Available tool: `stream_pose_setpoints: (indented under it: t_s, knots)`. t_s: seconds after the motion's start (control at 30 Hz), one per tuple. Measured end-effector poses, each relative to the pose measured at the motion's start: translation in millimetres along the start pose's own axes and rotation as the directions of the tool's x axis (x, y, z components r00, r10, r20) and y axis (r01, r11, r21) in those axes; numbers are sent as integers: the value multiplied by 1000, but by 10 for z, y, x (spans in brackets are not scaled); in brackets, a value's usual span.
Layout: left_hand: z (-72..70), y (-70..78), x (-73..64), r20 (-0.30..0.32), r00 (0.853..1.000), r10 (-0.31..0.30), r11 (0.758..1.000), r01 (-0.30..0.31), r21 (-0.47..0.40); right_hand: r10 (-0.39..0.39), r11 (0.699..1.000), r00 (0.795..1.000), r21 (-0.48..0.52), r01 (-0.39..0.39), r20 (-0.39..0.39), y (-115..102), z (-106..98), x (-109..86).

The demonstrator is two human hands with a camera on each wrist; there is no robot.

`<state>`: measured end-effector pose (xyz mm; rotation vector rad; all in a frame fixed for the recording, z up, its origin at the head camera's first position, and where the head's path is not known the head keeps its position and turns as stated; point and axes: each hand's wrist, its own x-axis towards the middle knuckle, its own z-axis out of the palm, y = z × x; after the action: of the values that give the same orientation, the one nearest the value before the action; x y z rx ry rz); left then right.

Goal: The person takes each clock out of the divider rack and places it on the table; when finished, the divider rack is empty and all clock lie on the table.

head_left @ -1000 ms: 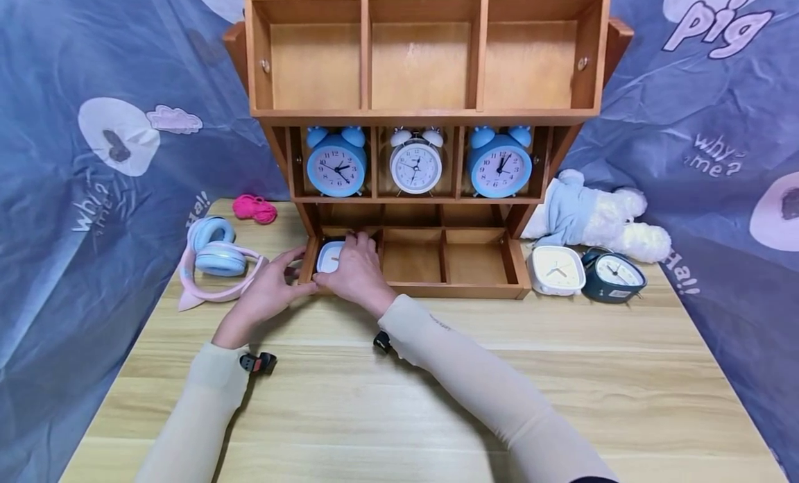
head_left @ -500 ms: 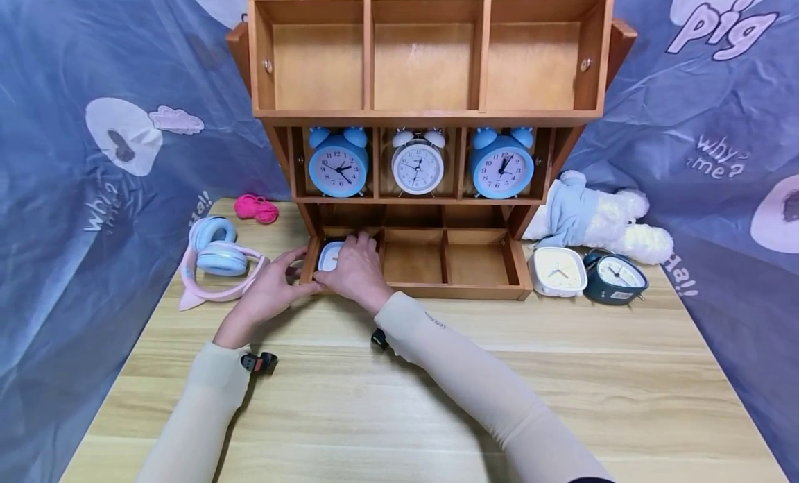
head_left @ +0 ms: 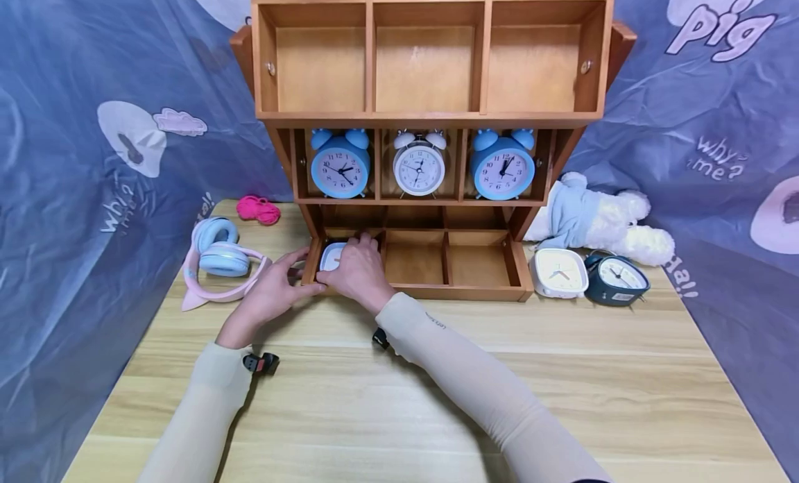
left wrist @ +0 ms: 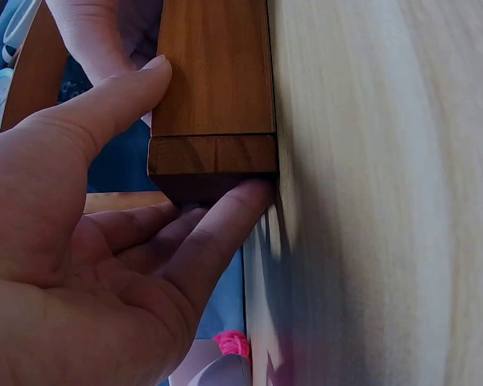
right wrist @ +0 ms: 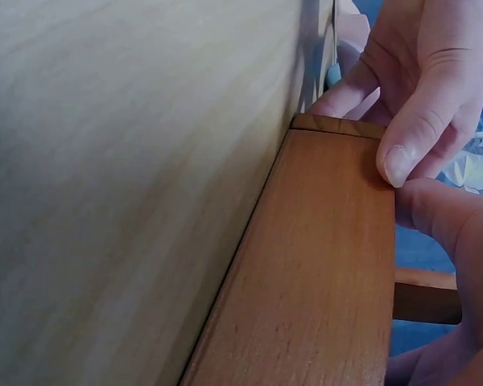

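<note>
Right hand curled over the pale clock, and that's a hold: thumb on the near side, fingers reaching across beyond it, tips hidden down in the compartment. Just left of that grip, the left hand has the front corner of the wooden shelf, thumb laid over the front board, fingers wrapped round the outer end; in the wrist views the two thumbs sit right beside each other.

Here's the relation that matters: the clock lies directly beneath the right hand and shows to the left of its knuckles, walled in by wood on the grip's near and left sides. Its visible part looks squarish, so no long axis to call; the tier itself runs off to the grip's right, two more compartments along. Right hand is the nearer, left only at the wall outside.

Above and beyond the grip, three twin-bell clocks stand in a row; well off to its right wait a white square clock and a dark green clock. Headphones lie out to the left.

Against half a second ago? Barely a flicker: both hands and the clock match, only the whole head view has drifted slightly.
</note>
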<state>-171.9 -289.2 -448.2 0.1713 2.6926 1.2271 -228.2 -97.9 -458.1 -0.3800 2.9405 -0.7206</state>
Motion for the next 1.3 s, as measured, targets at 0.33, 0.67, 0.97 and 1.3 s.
stream_pose_setpoints:
  t_s: [0.33,0.67,0.97,1.3]
  knots:
    - [-4,-5,-3,-8,1000,6,1000,-6,14,-45,999,993,14,47,-109,154,276,128]
    - [-11,-12,-1,-8,1000,4,1000,-4,25,-42,998,997,50,46,-70,-72,-247,-179]
    - [-12,-22,6,-7,1000,4,1000,-4,17,-38,998,996,50,42,-82,-92,-337,-221]
    - [-15,-15,-1,-4,1000,7,1000,-7,11,-80,994,989,62,88,-128,-125,-437,-290]
